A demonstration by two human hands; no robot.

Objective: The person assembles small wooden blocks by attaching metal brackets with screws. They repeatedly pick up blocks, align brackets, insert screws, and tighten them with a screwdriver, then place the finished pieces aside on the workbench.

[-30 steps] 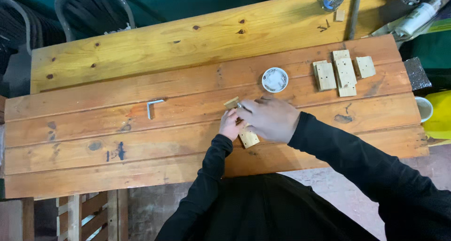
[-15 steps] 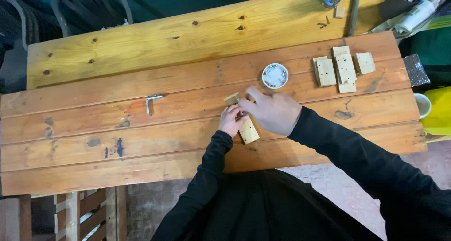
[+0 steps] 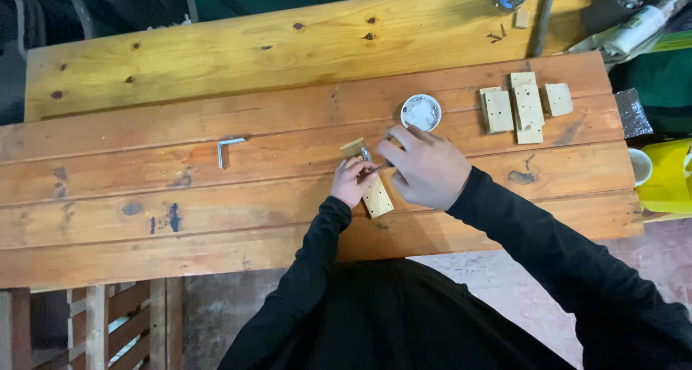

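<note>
The left hand (image 3: 351, 182) pins a small wooden block (image 3: 369, 186) to the workbench (image 3: 216, 211), fingers curled over it. The right hand (image 3: 425, 166) pinches a thin tool (image 3: 375, 168) against it. If that tool slips, it could jab the left fingers.

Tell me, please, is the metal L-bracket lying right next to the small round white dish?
No, the metal L-bracket lies alone well to the left of both hands, while the small round white dish sits beyond the right hand.

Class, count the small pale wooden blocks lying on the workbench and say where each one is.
4: one block under the hands near the middle, and three grouped far right: left block, middle block, right block. Others may be hidden.
</note>
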